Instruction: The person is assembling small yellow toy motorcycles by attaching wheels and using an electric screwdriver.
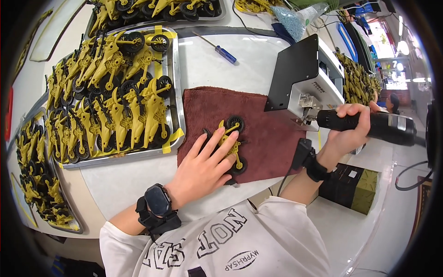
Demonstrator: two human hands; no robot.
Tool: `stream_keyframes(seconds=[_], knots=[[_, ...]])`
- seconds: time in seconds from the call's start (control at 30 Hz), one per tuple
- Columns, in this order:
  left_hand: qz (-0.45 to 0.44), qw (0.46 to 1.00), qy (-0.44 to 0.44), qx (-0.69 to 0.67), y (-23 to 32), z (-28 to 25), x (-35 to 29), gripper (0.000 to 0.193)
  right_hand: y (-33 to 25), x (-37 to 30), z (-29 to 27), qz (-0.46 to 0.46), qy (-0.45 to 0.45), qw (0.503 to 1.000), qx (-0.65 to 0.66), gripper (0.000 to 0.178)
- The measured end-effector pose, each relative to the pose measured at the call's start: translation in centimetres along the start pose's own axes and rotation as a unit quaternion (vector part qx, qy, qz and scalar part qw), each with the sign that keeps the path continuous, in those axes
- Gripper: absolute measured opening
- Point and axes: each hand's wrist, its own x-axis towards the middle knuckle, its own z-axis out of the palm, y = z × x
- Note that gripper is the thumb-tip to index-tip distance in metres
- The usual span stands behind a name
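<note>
My left hand (203, 167) lies with outstretched fingers over a yellow toy motorcycle (236, 148), which rests on its side on a dark red cloth (272, 159). Both black wheels show past the fingers; the middle of the toy is partly hidden. My right hand (351, 128) is wrapped round a black electric screwdriver (387, 126), held roughly level. The screwdriver's front end is at the metal outlet (308, 105) of a black and white screw feeder (297, 74); whether its tip touches or holds a screw cannot be made out.
A metal tray (181, 111) of several yellow motorcycles stands left of the cloth, with more trays behind and at far left. A blue-handled screwdriver (225, 54) lies beyond the cloth. A bag of blue pellets (293, 23) is behind the feeder. A black cable (288, 173) hangs near my right wrist.
</note>
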Motion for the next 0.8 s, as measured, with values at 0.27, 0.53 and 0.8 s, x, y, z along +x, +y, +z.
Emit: stream_keyframes(seconds=[0.27,0.53,0.8], knots=[[0.001,1.000,-0.011,0.002,-0.1,-0.3,0.0,0.044,-3.3,-6.8,1.3,0.083,-0.145,0.966,0.199,0.050],[-0.001,1.000,-0.007,-0.014,-0.3,-0.3,-0.1,0.045,-4.1,-10.8,4.6,0.098,-0.196,0.945,0.244,0.056],[0.005,1.000,0.005,-0.011,-0.4,-0.1,-0.1,0.045,-2.2,-10.8,4.8,0.095,-0.254,0.931,0.243,0.048]])
